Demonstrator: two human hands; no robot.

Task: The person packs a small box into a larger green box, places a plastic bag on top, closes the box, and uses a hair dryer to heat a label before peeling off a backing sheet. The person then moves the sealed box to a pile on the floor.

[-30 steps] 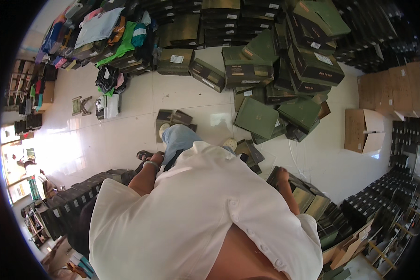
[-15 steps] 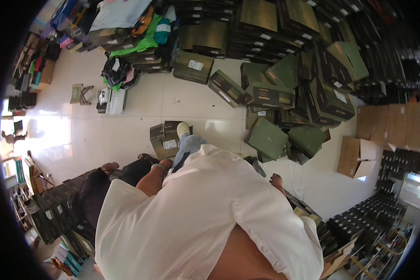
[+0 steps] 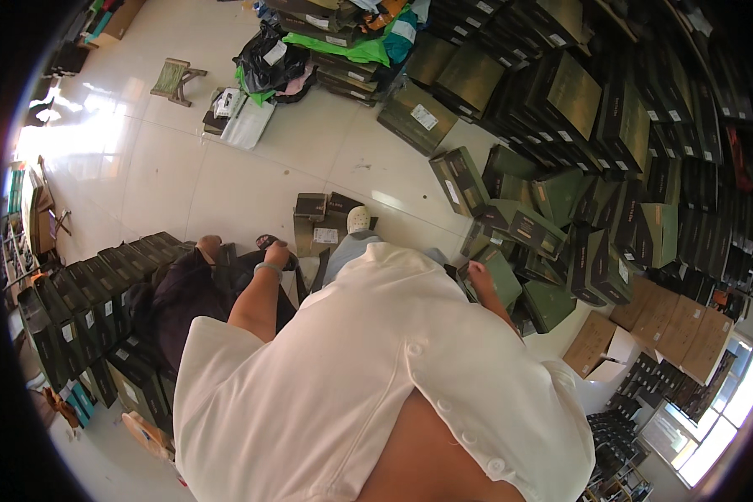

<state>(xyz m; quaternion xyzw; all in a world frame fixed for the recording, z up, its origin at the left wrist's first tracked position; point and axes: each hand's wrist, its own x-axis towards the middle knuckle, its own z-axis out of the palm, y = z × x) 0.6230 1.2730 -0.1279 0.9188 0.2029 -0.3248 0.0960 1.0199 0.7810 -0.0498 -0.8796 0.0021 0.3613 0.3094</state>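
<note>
My left hand [image 3: 278, 253], with a band at the wrist, is closed beside a person in dark clothing [image 3: 176, 293]. What it holds, if anything, I cannot make out. Out to the right, the fingers of my right hand [image 3: 479, 276] are curled in, and nothing shows in them. Behind that hand lie dark green shoe boxes [image 3: 550, 303]; I cannot tell whether it touches one. On the floor ahead, a green-brown box [image 3: 311, 238] with a white label lies next to my foot in a cream clog [image 3: 358, 220].
A row of dark boxes [image 3: 100, 289] runs along the left. Tumbled boxes [image 3: 527, 230] and tall stacks [image 3: 560, 96] fill the right. Brown cartons [image 3: 669, 326] stand farther right. A folding stool [image 3: 174, 80] and a black plastic bag [image 3: 268, 63] are on the tiled floor ahead.
The view has turned, shifting the room across the picture. Both my hands have come forward, the left beside the person in dark clothing, the right out toward the green boxes.
</note>
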